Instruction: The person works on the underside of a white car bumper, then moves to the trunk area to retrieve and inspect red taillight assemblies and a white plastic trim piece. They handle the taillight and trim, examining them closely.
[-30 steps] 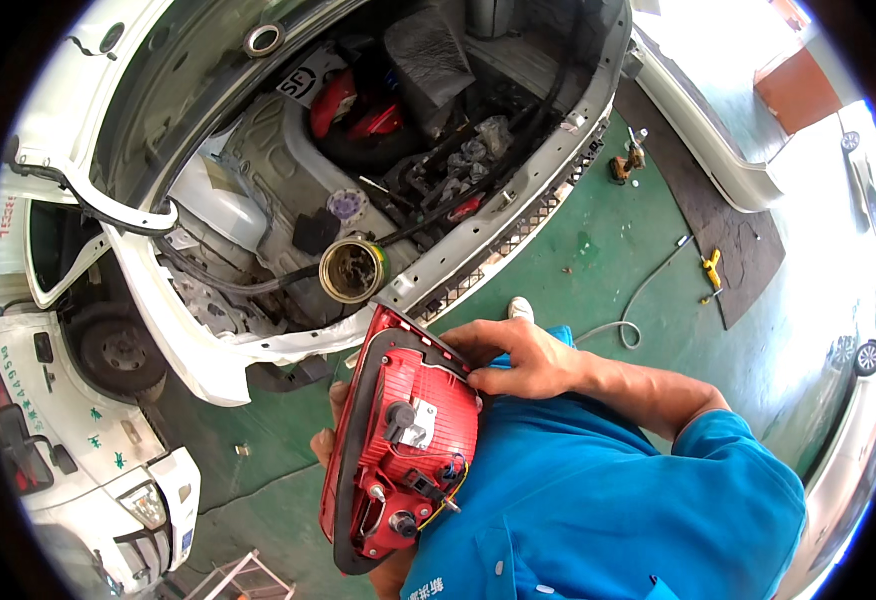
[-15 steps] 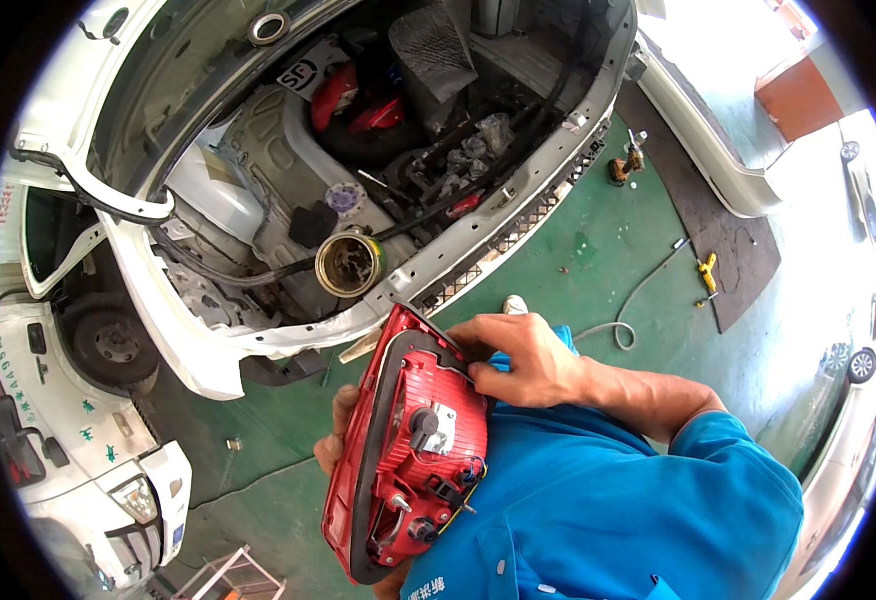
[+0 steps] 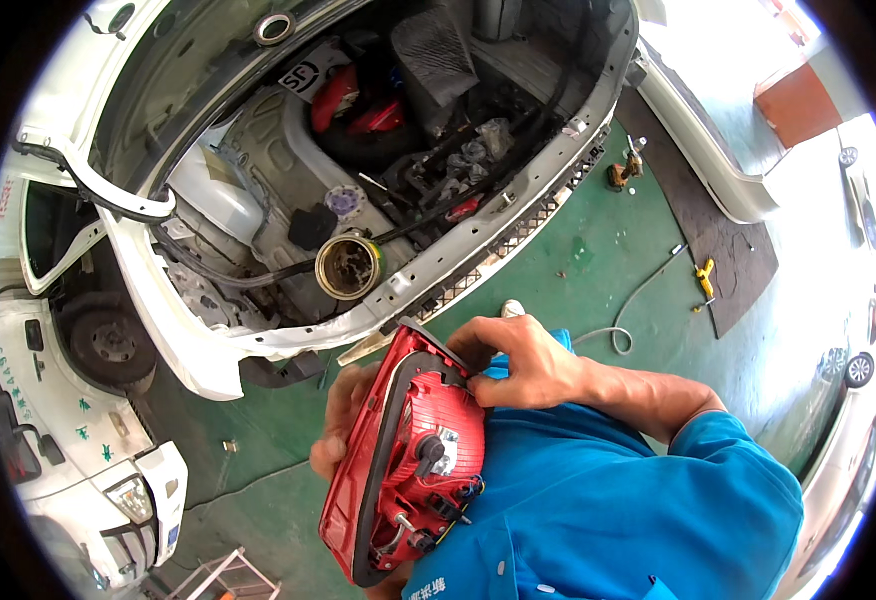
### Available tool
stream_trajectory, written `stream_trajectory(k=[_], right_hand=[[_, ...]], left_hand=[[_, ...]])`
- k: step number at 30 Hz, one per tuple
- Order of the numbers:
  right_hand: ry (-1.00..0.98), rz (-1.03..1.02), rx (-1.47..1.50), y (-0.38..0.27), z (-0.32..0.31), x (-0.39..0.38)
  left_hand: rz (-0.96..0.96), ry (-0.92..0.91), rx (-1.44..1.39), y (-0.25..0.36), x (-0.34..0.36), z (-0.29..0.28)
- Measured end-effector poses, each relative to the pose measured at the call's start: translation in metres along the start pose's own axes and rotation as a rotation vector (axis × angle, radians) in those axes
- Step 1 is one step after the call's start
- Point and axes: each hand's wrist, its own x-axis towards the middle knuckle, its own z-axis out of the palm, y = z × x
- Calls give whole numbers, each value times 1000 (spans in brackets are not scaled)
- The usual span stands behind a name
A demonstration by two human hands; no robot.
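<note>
A red car tail light point(image 3: 443, 425) is held in front of my blue shirt, its back side facing up with sockets, a metal bracket and wires showing. A black foam seal strip point(image 3: 373, 470) runs along its rim. My left hand point(image 3: 343, 415) grips the outer lens side, fingers curled around the edge and partly hidden behind the light. At the upper end, my right hand point(image 3: 523, 360) is closed, thumb and index finger pinching at the seal strip by the housing. The fingertips partly cover that spot.
Ahead stands a white car's open trunk point(image 3: 288, 140); an open tin point(image 3: 349, 267) sits at its sill and a tape roll point(image 3: 274, 29) above. A cordless drill point(image 3: 620, 174), a yellow air blow gun point(image 3: 705, 280) and a removed bumper point(image 3: 723, 170) lie right. A white truck point(image 3: 68, 400) stands left.
The tail light has tilted slightly, its upper end shifting right and down. More of my left hand's fingers show at the outer edge. My right hand stays pinched near the upper end.
</note>
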Motion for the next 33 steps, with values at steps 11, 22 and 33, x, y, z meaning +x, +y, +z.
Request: stream_trajectory(k=[11, 22, 33], right_hand=[[-62, -5, -33, 2, 6, 14], [37, 43, 116, -2, -14, 15], [24, -264, -63, -35, -16, 45]], left_hand=[[-286, -221, 98, 3, 65, 15], [-260, -148, 356, 15, 68, -2], [-302, -80, 354, 21, 62, 21]])
